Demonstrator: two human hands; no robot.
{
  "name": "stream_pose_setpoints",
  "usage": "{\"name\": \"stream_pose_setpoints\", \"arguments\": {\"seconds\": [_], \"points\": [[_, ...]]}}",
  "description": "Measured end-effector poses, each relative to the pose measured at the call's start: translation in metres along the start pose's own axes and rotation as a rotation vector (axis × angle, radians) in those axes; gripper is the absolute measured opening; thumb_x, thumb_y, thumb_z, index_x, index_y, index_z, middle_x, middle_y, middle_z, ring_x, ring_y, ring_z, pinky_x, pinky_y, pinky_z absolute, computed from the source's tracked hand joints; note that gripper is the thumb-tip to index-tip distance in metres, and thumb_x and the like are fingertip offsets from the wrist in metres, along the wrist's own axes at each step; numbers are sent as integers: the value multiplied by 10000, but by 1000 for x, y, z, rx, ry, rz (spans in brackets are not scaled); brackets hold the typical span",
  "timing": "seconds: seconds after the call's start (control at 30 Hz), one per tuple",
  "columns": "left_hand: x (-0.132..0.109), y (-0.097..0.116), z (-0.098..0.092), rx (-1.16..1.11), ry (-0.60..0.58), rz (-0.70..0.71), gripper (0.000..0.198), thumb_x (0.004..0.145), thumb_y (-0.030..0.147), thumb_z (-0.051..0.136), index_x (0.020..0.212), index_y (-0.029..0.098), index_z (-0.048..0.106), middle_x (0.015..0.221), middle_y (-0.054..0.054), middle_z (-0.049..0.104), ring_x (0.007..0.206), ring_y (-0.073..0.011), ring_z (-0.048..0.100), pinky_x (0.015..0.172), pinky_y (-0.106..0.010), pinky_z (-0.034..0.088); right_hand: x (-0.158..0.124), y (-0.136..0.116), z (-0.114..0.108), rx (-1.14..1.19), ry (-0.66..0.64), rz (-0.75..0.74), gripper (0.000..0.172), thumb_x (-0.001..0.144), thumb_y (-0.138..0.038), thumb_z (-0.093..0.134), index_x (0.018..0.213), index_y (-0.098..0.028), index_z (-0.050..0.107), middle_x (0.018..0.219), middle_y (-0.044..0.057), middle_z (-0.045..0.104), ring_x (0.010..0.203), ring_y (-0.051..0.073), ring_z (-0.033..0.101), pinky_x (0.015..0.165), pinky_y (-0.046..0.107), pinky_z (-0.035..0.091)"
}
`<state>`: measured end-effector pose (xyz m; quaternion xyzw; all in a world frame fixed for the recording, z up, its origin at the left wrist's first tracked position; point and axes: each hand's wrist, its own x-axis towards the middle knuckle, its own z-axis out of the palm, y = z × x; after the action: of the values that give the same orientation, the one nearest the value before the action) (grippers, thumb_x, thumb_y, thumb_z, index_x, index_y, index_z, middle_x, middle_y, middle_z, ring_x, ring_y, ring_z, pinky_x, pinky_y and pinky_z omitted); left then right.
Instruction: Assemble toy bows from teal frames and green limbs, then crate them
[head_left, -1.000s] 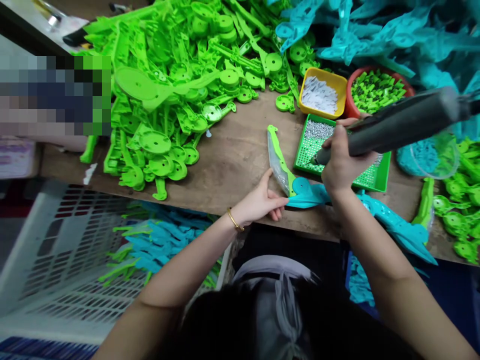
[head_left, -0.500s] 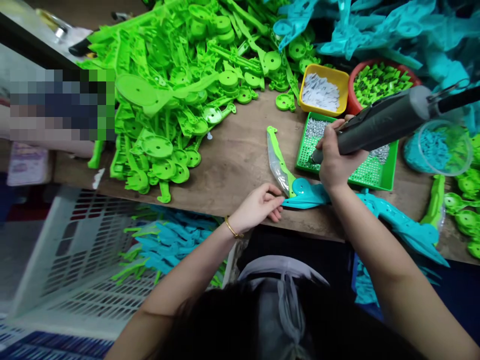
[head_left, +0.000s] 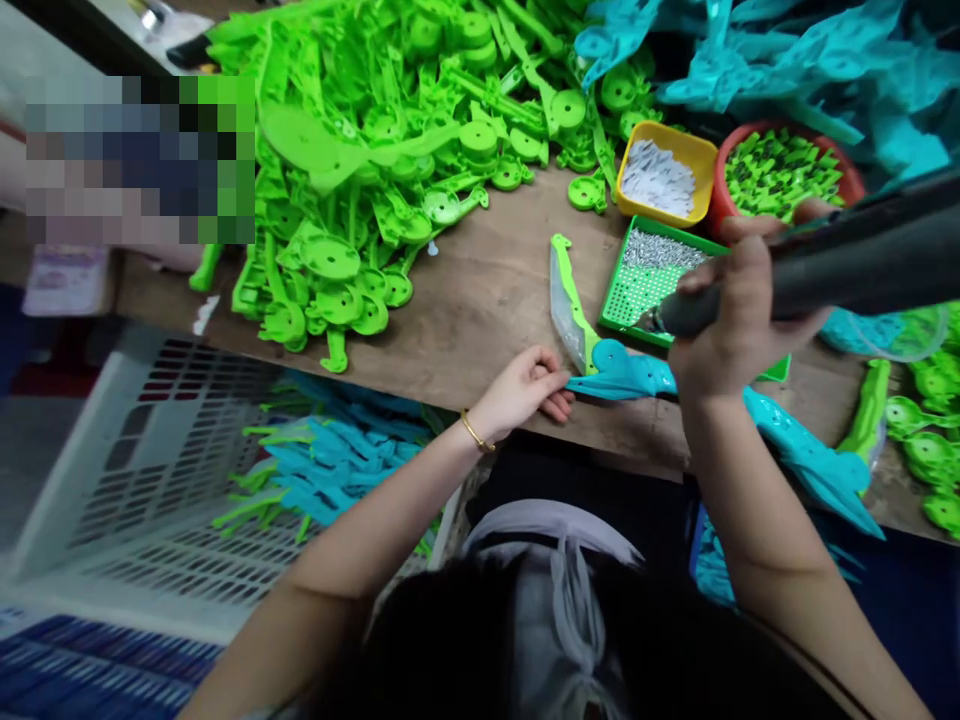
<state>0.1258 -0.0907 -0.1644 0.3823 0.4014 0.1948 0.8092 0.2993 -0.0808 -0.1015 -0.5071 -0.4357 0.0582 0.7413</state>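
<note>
Fingers of the left hand (head_left: 529, 390) are pinched on the pointed tip of the turquoise part (head_left: 619, 375), which lies at the near edge of the wooden bench (head_left: 480, 290). Right-hand (head_left: 724, 310) fingers are wrapped around a dark driver-like tool (head_left: 870, 255) — body running off toward 3 o'clock, nose pointing to about 9. Green piece (head_left: 574, 305) with a clear blade-like strip leaves the part's round boss toward 11 o'clock. More turquoise (head_left: 810, 455) shows at 4 o'clock, beyond the right wrist; forearm hides whether it's the same body. Tool nose sits over the near-left corner of the green perforated tray (head_left: 645, 290), 2 o'clock from the left hand; small metal pieces (head_left: 660, 248) lie toward the tray's far side. Can't tell if the nose carries one, or touches the tray. Yellow bin (head_left: 705, 195) is at 12 from the tray, red bowl (head_left: 721, 190) at 1 to 2. Green pile (head_left: 360, 160) at 11 from the left hand. My read: mid-fastening, at the pick-up or carry-over stage, left hand steadying the work. Next move calls for a loaded nose, brought squarely onto a hole, with that pinch kept firm — light part, likely to swivel if pushed off-axis.
</note>
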Motion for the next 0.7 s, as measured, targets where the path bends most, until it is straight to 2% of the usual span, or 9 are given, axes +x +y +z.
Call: {"name": "stream_pose_setpoints", "arguments": {"seconds": [0.1,0.17,0.33,0.47,0.6,0.7], "points": [[0,-2,0,-4,1,35,347,784,341,718,837,184,413,611,-4,686,490,-154,672,460,-236,554,-24,-24,-3,159,-102,65,277,860,-266,607,1130,-308,558,932,-33,610,508,54,538,484,225,483],[1,-2,0,-9,-8,47,382,769,362,733,830,189,398,609,2,685,481,-159,669,448,-241,550,-41,-30,-5,231,-180,97,316,840,-246,641,1135,-331,566,937,-46,627,511,49,548,472,212,486],[1,-3,-1,-26,-25,46,420,759,382,739,822,200,365,611,9,683,478,-156,669,451,-242,552,-65,-20,-8,184,-266,75,388,815,-253,660,1159,-355,512,917,-52,630,578,83,601,539,244,535],[0,-2,0,-30,-24,65,447,753,401,741,824,211,343,579,32,663,442,-142,647,427,-220,532,-68,-7,-9,134,-324,77,370,784,-311,678,1101,-355,494,806,-80,578,486,73,532,430,227,484],[0,-1,2,-46,-28,79,463,737,412,754,815,211,345,555,46,648,447,-138,645,440,-221,536,-76,-4,-12,-10,-332,147,386,768,-401,684,1097,-331,494,746,-80,551,490,90,526,454,272,513],[0,-1,2,-57,-18,70,485,718,422,767,807,213,339,555,42,652,456,-143,649,453,-229,540,-77,-9,-14,-27,-355,211,391,755,-406,693,1093,-336,509,724,-86,547,499,92,536,482,278,525]]}}
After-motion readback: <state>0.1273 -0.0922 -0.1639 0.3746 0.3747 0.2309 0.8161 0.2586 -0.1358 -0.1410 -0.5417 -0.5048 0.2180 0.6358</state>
